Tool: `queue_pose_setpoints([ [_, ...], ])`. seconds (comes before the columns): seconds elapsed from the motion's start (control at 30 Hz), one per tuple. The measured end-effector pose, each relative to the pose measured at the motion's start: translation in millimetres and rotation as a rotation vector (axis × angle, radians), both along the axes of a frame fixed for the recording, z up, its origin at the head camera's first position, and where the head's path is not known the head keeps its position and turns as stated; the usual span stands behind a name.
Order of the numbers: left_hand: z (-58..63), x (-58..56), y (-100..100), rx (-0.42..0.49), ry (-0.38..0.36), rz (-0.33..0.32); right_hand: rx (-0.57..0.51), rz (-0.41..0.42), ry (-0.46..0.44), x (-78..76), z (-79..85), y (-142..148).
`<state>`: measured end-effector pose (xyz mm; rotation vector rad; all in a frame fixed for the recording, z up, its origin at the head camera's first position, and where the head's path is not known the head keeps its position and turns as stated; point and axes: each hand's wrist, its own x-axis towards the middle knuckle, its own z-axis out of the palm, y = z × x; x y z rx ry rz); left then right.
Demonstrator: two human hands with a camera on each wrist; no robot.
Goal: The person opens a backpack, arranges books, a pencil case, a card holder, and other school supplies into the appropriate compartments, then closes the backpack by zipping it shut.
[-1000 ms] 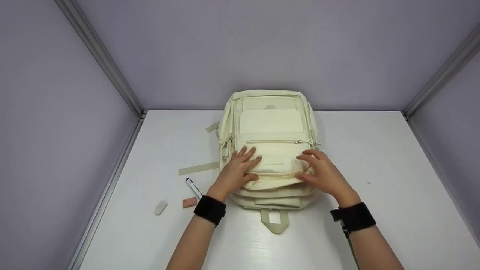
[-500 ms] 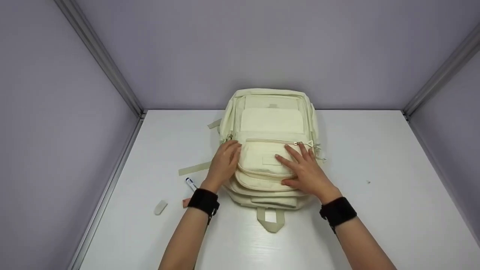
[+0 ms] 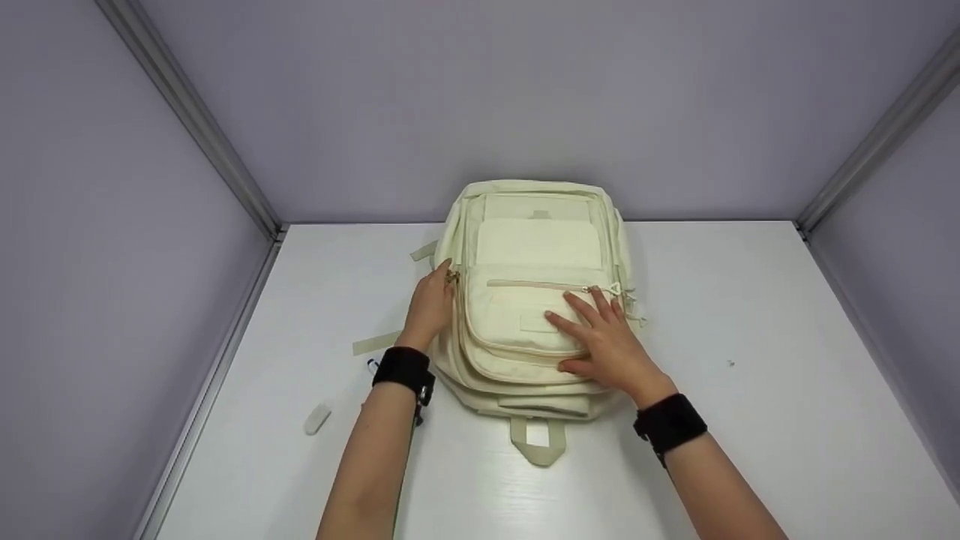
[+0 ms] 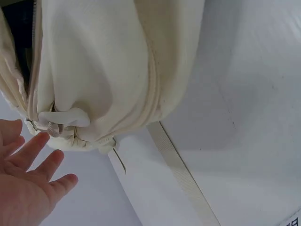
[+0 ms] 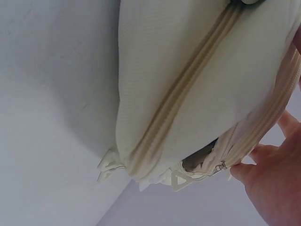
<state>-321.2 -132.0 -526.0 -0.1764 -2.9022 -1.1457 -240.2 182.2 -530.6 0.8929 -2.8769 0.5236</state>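
- A cream fabric backpack with stacked, zippered compartments (image 3: pixel 538 244) is lying front side up on the white, smooth table surface (image 3: pixel 712 300), a little right of the middle of its far half and reaching the far edge.
- The bare left hand (image 3: pixel 429 306) is sitting at the backpack's left side, its fingers extended and relaxed, grasping nothing; in the left wrist view, they are hovering just beside the pale cord zipper pull (image 4: pixel 66 117), probably because that side zip is what it is reaching for.
- The bare right hand (image 3: pixel 606 341) is resting with spread fingers, not clenched, on the rounded cream front pocket (image 3: pixel 499 319), apparently to steady the soft layers.
- The backpack's long axis is running from the far edge toward the near edge, almost square to both; its pale green webbing loop (image 3: pixel 543 455) is pointing at the near edge.
- 1 flat webbing strap (image 3: pixel 375 343) is sticking out toward the left edge.
- 1 small whitish oblong object (image 3: pixel 317 418) is lying near the left edge.
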Motion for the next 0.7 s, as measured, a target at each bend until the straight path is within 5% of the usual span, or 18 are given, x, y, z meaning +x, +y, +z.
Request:
queue_pose_setpoints([
  [0.43,1.3,-2.2,3.9,-0.102,0.116,0.109,-0.006,-0.001,0.014,0.6,0.1,0.3],
  [0.7,-1.1,2.9,7.0,-0.071,0.123,0.080,0.021,-0.015,0.020,1.8,1.3,1.6],
])
